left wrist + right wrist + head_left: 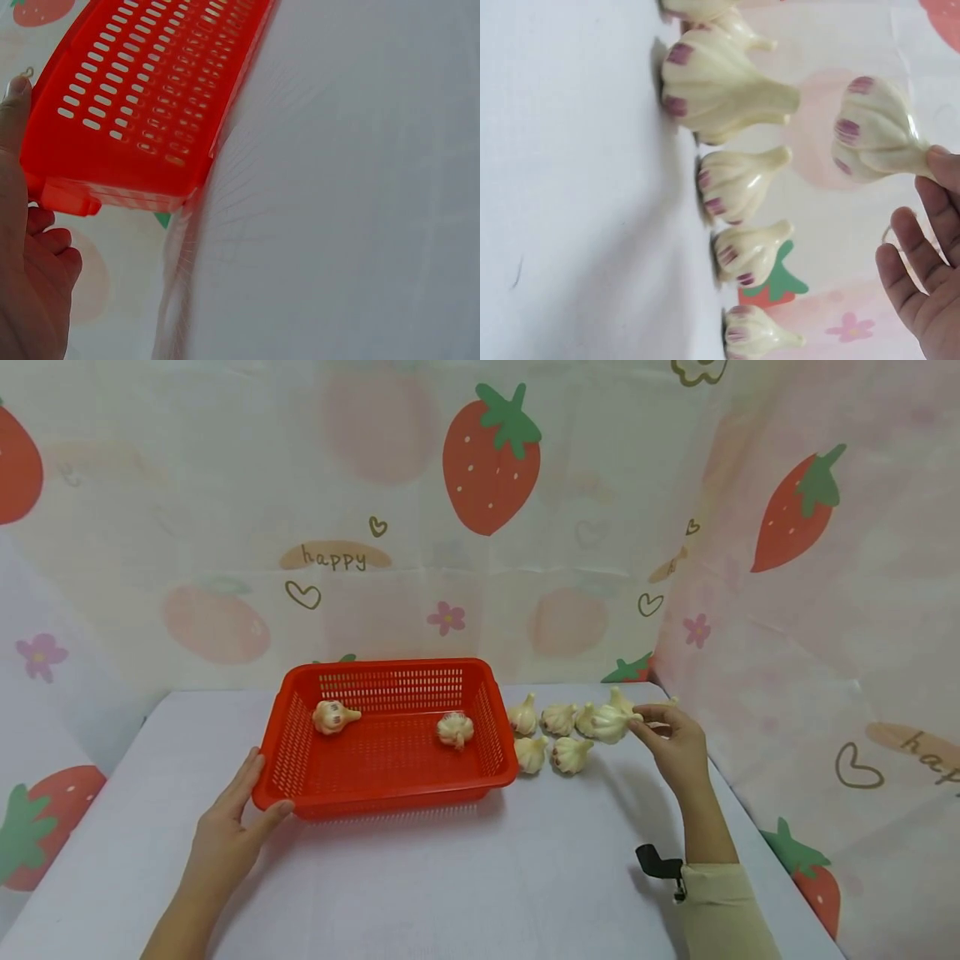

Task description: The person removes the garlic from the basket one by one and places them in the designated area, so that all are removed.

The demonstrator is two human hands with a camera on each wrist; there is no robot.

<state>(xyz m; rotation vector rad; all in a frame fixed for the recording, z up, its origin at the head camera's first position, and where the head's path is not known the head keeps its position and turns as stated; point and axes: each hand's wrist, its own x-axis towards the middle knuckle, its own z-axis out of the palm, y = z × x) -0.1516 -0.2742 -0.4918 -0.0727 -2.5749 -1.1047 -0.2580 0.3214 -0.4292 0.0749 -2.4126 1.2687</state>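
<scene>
A red plastic basket with slotted walls stands on the table. Inside lie two garlic bulbs, one at the left and another at the right. My left hand grips the basket's near left corner, its thumb at the front and fingers along the left side; in the left wrist view the lower fingers are curled. With thumb and fingertips, my right hand pinches a garlic bulb by its stem, raised off the table. More garlic bulbs sit to the basket's right.
The white-covered table ends at a strawberry-print cloth backdrop behind and on both sides. In the right wrist view several garlic bulbs stand in a row. A black wrist mount juts from the right sleeve.
</scene>
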